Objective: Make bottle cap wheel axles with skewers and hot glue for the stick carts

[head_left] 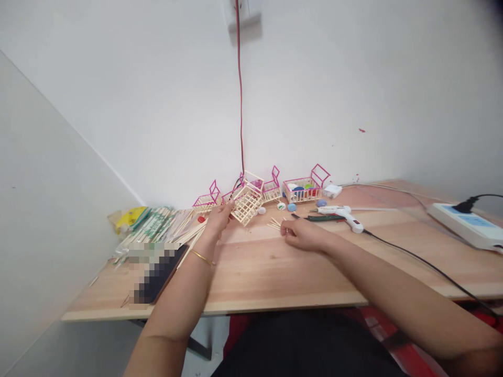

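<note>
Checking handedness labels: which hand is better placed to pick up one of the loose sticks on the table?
Right. The right hand rests on the table, fingertips at the loose sticks. The left hand is occupied holding the stick basket.

Home craft corner, wooden table [275, 272] against white wall, glue gun [341, 214], stick baskets [247, 201]

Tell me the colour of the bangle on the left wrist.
Gold; the thin metal bangle on the left wrist shows best in the head view.
</note>
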Motion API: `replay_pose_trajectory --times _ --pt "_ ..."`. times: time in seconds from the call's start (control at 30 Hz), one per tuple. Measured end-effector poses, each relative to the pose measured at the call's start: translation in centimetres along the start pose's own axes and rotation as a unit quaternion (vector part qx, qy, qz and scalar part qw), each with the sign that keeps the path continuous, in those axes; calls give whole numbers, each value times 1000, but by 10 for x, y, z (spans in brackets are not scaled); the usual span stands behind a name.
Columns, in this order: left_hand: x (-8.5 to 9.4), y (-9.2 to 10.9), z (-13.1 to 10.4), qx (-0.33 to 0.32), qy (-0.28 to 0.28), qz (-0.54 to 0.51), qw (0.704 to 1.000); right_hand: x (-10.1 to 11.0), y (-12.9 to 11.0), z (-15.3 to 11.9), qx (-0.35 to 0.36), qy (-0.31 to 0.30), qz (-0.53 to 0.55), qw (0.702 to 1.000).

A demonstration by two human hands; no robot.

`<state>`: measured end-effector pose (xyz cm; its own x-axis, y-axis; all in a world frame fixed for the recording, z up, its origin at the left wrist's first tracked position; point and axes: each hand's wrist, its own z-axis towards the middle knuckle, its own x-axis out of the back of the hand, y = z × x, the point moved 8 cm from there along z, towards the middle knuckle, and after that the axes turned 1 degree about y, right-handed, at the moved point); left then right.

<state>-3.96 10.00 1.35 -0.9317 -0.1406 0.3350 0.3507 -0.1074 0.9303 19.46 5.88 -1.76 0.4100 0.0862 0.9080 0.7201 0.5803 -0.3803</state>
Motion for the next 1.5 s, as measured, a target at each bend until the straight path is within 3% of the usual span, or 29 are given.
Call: replay_pose_trajectory --times 0.17,0.27,0.43,0.6,0.77,0.83,0.93,1.07,1.23,1.5 --pt "-8 -2 -5 19 -36 50 998 11 4 3 -6 96 66 993" --pt "-7 -3 -6 16 -22 126 992 18 14 5 -14 154 115 981" --pt "-6 -11 1 9 -11 202 979 17 28 9 -46 147 201 967" --pt "-3 -17 5 -4 -10 247 969 11 35 9 -109 150 322 928" --pt "2 -20 7 -10 -27 298 954 14 26 10 -58 156 303 938" --pt "9 -17 9 -14 4 302 953 17 21 10 -32 163 280 946" --pt "24 -3 8 -34 86 237 967 17 16 11 -10 155 279 948" --pt "23 17 -2 -54 85 -12 995 10 13 11 -6 140 278 950" --pt "-9 43 -23 -74 -53 -266 960 6 -4 5 21 141 226 964" --pt "-66 54 -55 -97 -155 -396 900 -6 -31 4 91 110 181 973"
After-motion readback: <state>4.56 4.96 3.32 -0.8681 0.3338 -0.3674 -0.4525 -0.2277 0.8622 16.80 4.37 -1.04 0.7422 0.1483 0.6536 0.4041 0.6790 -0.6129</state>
